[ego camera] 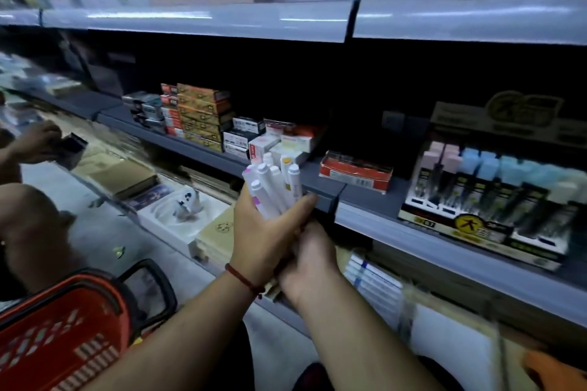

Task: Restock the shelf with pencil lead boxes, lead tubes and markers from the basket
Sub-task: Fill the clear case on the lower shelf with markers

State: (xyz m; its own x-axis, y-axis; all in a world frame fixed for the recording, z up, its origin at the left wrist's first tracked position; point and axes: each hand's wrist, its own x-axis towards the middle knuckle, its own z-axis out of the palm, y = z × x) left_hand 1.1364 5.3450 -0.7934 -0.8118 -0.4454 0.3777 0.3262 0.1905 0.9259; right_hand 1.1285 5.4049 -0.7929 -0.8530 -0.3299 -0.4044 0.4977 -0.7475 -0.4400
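Just before the grey metal shelf point(330, 197), left hand point(263, 232) and right hand point(313, 259) both clamp a loose bundle of white plastic markers point(273, 181); a slackened grip risks spilling them

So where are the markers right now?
Centre of the head view: the markers stand bunched in the left hand, right hand gripping below, just in front of the shelf edge, left of the red box.

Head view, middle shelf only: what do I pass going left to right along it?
grey boxes → orange boxes → black-and-white boxes → red box → lead tube display
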